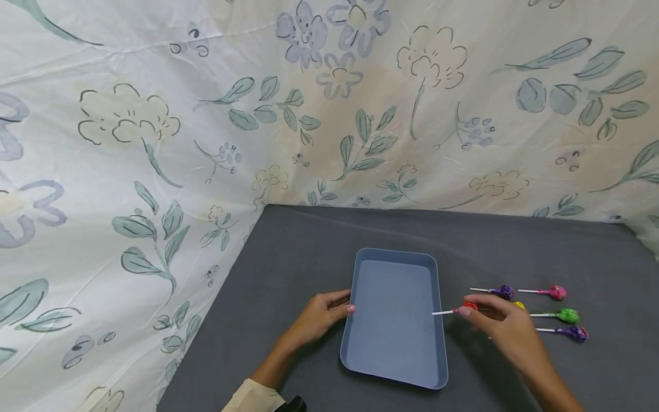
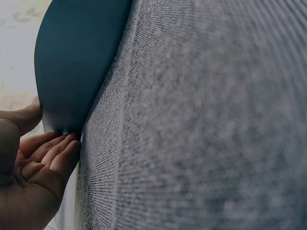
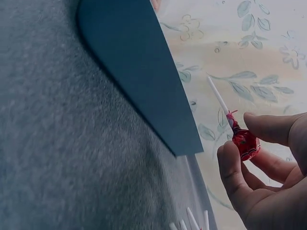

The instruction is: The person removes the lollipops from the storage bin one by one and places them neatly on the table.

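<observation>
My right hand (image 1: 507,329) pinches a red-wrapped lollipop (image 1: 469,307) by its candy end, between thumb and fingers. Its white stick points left and reaches over the right rim of a blue-grey rectangular tray (image 1: 393,337). In the right wrist view the red lollipop (image 3: 247,145) shows clearly, held beside the tray's outer wall (image 3: 136,67). At the tray's left side, my left hand (image 1: 321,313) grips the wall, thumb at the rim and fingers against the outside, as the left wrist view also shows. Nothing lies inside the tray.
Several wrapped lollipops lie right of the tray: a dark purple one (image 1: 507,292), a pink one (image 1: 558,292), a green one (image 1: 568,315) and a purple one (image 1: 578,333). A yellow one (image 1: 519,305) is partly hidden by my right hand. Floral cloth (image 1: 360,143) hangs behind the grey table (image 1: 304,246).
</observation>
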Demonstrator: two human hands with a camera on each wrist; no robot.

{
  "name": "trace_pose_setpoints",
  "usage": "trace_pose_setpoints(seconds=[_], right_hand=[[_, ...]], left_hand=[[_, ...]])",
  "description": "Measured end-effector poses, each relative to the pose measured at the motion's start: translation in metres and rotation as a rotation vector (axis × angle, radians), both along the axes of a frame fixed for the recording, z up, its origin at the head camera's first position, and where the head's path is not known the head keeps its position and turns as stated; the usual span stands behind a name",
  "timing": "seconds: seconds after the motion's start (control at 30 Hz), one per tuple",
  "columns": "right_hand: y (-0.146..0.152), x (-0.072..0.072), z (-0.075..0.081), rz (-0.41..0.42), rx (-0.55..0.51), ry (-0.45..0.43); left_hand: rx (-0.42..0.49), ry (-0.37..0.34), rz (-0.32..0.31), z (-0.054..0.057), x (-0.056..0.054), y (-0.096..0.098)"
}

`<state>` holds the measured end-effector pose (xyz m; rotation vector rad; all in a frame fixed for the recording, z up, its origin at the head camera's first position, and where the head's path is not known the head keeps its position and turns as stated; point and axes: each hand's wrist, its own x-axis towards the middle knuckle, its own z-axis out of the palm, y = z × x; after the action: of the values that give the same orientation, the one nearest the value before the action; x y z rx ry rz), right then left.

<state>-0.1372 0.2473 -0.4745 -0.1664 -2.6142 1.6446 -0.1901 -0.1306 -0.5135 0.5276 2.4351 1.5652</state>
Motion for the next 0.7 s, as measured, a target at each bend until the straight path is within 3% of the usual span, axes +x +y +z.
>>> trace_pose_setpoints(seconds=[0.37,0.7], right_hand=[[0.018,0.015,-0.012,-0.055,-0.056,0.052],[0.04,0.027,-0.022,-0.134,-0.053,0.03]], left_hand=[[0.003,-0.003,-0.003,-0.002,0.0,-0.002],[0.002,0.004,-0.01,-0.004,0.0,-0.004]])
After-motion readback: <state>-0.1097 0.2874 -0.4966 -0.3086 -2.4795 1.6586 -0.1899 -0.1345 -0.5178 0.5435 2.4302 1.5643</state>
